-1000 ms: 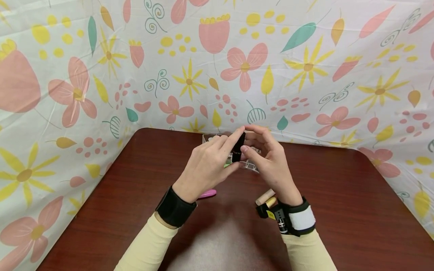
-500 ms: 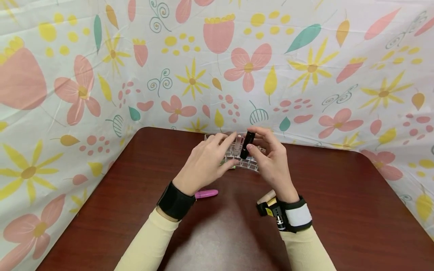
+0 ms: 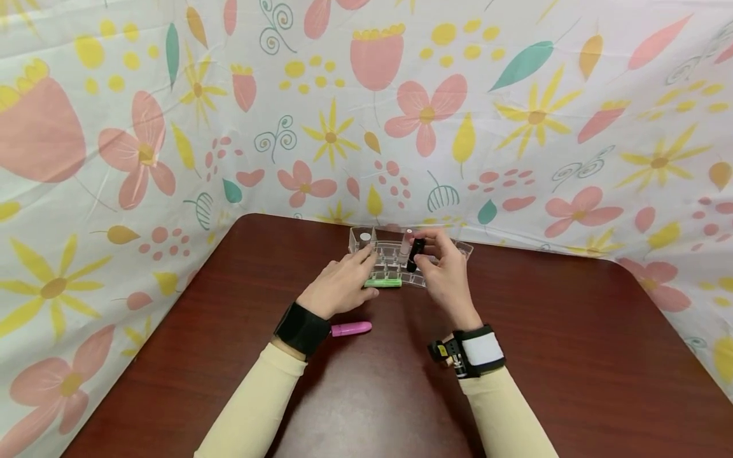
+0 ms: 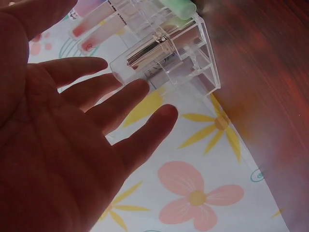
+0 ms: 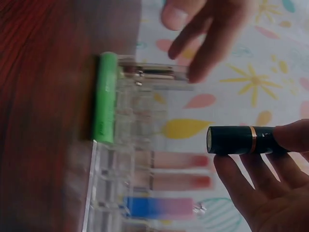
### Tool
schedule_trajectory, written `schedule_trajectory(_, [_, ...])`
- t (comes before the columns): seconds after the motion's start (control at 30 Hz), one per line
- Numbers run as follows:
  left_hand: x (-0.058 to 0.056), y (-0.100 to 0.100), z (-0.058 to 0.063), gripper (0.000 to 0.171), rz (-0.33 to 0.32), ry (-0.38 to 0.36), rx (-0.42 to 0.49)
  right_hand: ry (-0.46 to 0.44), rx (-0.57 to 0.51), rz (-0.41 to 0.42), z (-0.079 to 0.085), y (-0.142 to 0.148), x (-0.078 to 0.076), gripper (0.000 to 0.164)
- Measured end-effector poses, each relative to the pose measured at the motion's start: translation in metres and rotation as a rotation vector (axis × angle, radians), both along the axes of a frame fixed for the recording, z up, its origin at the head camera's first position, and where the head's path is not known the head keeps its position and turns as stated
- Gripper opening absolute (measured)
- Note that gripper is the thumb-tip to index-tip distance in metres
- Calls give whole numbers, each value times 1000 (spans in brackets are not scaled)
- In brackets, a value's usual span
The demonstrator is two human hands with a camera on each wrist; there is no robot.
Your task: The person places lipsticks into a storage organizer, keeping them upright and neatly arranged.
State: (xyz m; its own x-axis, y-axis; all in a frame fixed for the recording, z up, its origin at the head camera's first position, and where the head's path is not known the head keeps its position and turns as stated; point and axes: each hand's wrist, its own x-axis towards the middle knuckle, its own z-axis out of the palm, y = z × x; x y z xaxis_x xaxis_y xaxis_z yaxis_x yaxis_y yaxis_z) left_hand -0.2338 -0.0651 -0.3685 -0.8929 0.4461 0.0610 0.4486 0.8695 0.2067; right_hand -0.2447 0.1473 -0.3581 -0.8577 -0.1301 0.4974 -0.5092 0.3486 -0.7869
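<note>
My right hand [image 3: 446,273] pinches a black lipstick tube [image 3: 415,254] between thumb and fingers, over the clear organizer [image 3: 465,250]. In the right wrist view the lipstick [image 5: 231,140] shows a gold band and is apart from the organizer. My left hand [image 3: 340,286] has its fingers spread at the organizer's left end; the left wrist view shows nothing in its palm. Lip glosses [image 5: 183,159], a blue-and-pink tube [image 5: 159,207] and a clear-capped lipstick [image 4: 145,53] stand in the slots. A green tube [image 3: 383,283] lies along the organizer's front.
On the brown table [image 3: 572,356], a pink tube [image 3: 352,328] lies close to my left wrist. Behind the organizer hangs a floral cloth [image 3: 366,127], also seen along the left side. Black straps [image 3: 303,329] are around both wrists.
My left hand has come off the black lipstick and moved down and left, fingers spread. My right hand, still holding it, has lowered toward the organizer. The green tube now shows.
</note>
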Motion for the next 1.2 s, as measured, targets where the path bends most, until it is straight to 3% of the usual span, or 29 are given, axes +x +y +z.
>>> schedule_trajectory(0.17, [0,0,2,76,-1,-31,4,-26,-17,28,-9,-13,-16,32])
schedule_trajectory(0.37, [-1,1,1,73,-16,-59,26,-94,-101,-1,-11,-24,-29,31])
schedule_trajectory(0.67, [-1,-3,2,56,2,-58,33,-154,-195,54,-27,-46,-52,28])
schedule_trajectory(0.93, [-1,-2,2,48,-1,-52,23,-107,-135,-14,-42,-49,-60,26])
schedule_trajectory(1.07, [0,-2,3,50,-2,-72,20,-124,-124,2,-46,-51,-61,25])
schedule_trajectory(1.2, [0,-3,4,50,0,-61,15,-136,-44,33,-49,-54,-64,24])
